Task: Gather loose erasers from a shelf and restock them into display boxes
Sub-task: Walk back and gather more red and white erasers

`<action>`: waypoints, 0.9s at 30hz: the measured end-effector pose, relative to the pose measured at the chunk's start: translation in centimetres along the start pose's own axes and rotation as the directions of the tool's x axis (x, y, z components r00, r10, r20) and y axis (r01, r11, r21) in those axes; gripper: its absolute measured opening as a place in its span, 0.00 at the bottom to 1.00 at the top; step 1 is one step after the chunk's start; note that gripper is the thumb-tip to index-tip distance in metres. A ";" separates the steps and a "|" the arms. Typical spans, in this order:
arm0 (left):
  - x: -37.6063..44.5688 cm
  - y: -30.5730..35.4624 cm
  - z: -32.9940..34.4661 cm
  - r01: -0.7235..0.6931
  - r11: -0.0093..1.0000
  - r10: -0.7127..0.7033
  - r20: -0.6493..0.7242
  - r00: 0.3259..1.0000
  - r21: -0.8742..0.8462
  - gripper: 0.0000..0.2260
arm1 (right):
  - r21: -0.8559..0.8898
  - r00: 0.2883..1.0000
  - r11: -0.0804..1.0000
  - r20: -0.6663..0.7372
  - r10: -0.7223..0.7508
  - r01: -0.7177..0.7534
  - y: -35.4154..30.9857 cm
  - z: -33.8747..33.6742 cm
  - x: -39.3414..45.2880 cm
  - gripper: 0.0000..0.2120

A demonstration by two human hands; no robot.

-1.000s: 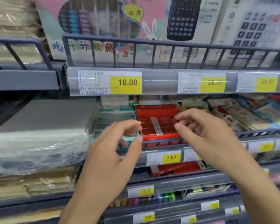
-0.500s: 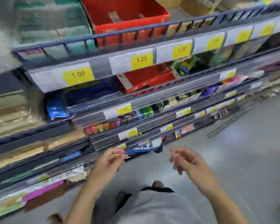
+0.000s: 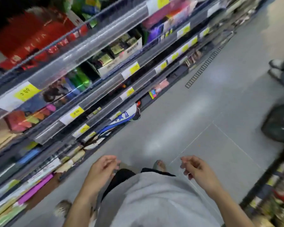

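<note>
Your left hand (image 3: pixel 103 167) and right hand (image 3: pixel 196 168) hung loosely curled, empty, well below the red display box (image 3: pixel 31 38) — blurred view, so a wrong-shelf reach was likely.

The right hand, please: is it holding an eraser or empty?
Cannot tell. The right hand hangs over the floor, fingers loosely curled and motion-blurred.

Single head view, tilted steeply down: shelving (image 3: pixel 92 66) toward 10 o'clock, floor (image 3: pixel 211 112) toward 2 o'clock.
</note>
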State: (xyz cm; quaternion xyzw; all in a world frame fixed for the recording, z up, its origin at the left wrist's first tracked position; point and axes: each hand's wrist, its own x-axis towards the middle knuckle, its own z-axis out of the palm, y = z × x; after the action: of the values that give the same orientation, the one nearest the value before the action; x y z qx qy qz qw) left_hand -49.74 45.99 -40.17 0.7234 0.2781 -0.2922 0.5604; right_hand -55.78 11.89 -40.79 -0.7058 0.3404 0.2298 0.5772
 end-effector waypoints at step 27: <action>16.9 28.1 23.3 -0.264 0.931 0.140 0.420 0.897 0.251 0.05 | 0.276 0.941 0.958 -0.339 0.021 0.078 -10.8 -18.9 11.2 0.09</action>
State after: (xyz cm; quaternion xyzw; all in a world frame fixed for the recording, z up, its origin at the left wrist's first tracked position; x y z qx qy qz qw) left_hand -20.42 18.50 -39.08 0.7515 0.0338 -0.4105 0.5153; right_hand -41.57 -7.75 -37.44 -0.6489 0.4536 0.0451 0.6092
